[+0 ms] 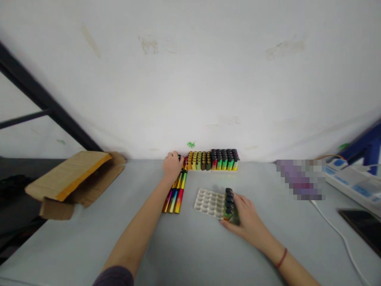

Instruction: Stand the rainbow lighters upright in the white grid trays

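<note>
- Red wrist cord (pixel 282 258): circling the wrist behind the right hand.
- Smartphone (pixel 363 228): lying well to the right of the right hand, partly out of view.
- Right hand (pixel 245 216): clasping a row of black-topped lighters (pixel 229 201), its thumb pressing at the near end and its fingers bracing the far side; working apart from the left hand.
- White socketed tray (pixel 208 201): lying between the hands, the clasped row standing at its right-hand end.
- Metallic rainbow lighters (pixel 175 200): lying flat, extending nearward from below the left hand.
- Cardboard box (pixel 74 178): resting open, well to the left of the left hand.
- Left hand (pixel 172 165): reaching over the flat lighters' far end, its fingers curling beside a dark top; whether it is gripping cannot be told.
- Upright lighter blocks (pixel 225 161): standing just right of the left hand, before the wall (pixel 190 79).
</note>
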Action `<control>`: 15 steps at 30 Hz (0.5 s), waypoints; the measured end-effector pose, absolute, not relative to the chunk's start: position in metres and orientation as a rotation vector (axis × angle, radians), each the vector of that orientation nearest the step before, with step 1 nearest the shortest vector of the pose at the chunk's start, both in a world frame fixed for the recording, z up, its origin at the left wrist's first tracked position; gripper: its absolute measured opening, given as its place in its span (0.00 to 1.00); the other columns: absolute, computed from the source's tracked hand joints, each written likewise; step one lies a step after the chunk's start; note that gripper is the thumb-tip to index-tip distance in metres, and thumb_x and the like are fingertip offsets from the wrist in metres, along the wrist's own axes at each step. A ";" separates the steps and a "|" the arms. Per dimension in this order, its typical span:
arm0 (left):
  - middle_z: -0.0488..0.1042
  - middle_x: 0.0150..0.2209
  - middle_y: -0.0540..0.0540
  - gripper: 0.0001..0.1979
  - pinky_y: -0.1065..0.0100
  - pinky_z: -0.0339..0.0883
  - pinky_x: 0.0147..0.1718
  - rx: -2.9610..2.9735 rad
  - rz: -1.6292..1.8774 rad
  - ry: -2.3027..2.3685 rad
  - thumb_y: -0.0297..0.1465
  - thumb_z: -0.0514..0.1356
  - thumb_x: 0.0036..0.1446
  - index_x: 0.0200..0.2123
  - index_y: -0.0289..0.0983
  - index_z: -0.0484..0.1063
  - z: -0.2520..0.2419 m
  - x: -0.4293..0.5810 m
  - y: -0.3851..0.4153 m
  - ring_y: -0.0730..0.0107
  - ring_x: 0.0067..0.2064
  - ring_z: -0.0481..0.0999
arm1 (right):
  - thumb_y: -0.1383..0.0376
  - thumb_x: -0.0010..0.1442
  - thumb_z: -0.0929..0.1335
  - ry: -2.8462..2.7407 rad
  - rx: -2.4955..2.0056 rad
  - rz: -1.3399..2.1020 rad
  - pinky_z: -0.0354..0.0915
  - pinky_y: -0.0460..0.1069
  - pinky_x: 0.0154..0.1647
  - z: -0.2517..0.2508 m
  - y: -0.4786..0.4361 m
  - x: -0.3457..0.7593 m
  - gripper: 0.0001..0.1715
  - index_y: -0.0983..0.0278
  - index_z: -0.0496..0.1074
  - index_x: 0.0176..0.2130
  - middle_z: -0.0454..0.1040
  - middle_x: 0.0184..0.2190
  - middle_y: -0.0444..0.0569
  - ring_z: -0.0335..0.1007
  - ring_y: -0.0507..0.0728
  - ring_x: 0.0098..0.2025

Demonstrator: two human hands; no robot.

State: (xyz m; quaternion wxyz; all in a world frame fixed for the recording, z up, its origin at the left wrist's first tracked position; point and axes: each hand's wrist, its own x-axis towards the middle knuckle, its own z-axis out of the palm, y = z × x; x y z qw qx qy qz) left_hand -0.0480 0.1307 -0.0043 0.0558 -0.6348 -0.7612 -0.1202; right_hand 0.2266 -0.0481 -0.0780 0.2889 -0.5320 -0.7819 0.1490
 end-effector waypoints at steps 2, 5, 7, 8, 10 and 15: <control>0.76 0.53 0.32 0.19 0.55 0.71 0.49 -1.891 -0.387 -2.341 0.39 0.50 0.71 0.53 0.33 0.72 -0.007 -0.051 0.131 0.46 0.55 0.77 | 0.57 0.57 0.74 -2.088 -1.428 0.392 0.68 0.66 0.61 -0.080 -0.049 0.228 0.47 0.66 0.60 0.69 0.75 0.57 0.64 0.71 0.72 0.59; 0.75 0.54 0.31 0.20 0.53 0.70 0.51 -1.852 -0.456 -2.423 0.38 0.50 0.71 0.54 0.33 0.72 -0.010 -0.055 0.132 0.44 0.58 0.74 | 0.56 0.58 0.73 -2.093 -1.440 0.382 0.68 0.67 0.61 -0.082 -0.050 0.229 0.46 0.65 0.59 0.69 0.75 0.57 0.64 0.71 0.72 0.59; 0.75 0.56 0.30 0.20 0.54 0.70 0.52 -1.855 -0.510 -2.478 0.38 0.50 0.71 0.55 0.32 0.72 -0.012 -0.057 0.134 0.45 0.58 0.74 | 0.55 0.59 0.73 -2.096 -1.449 0.385 0.67 0.66 0.62 -0.083 -0.050 0.231 0.45 0.65 0.60 0.69 0.75 0.58 0.64 0.71 0.72 0.59; 0.74 0.56 0.30 0.20 0.54 0.70 0.52 -1.861 -0.535 -2.501 0.39 0.51 0.71 0.56 0.32 0.71 -0.013 -0.058 0.135 0.45 0.59 0.74 | 0.54 0.58 0.73 -2.095 -1.453 0.385 0.68 0.66 0.62 -0.084 -0.050 0.231 0.45 0.66 0.60 0.69 0.75 0.58 0.64 0.72 0.72 0.59; 0.73 0.57 0.30 0.21 0.53 0.70 0.52 -1.862 -0.583 -2.546 0.40 0.51 0.71 0.57 0.33 0.71 -0.017 -0.060 0.139 0.44 0.59 0.73 | 0.53 0.59 0.72 -2.096 -1.463 0.389 0.68 0.66 0.62 -0.086 -0.050 0.233 0.45 0.66 0.61 0.68 0.75 0.58 0.63 0.72 0.72 0.59; 0.76 0.55 0.31 0.19 0.46 0.69 0.55 -1.954 -0.717 -2.533 0.36 0.48 0.71 0.54 0.36 0.74 -0.029 -0.079 0.153 0.43 0.60 0.73 | 0.52 0.57 0.74 -2.073 -1.475 0.369 0.68 0.64 0.62 -0.091 -0.051 0.234 0.45 0.64 0.64 0.68 0.75 0.58 0.62 0.72 0.71 0.59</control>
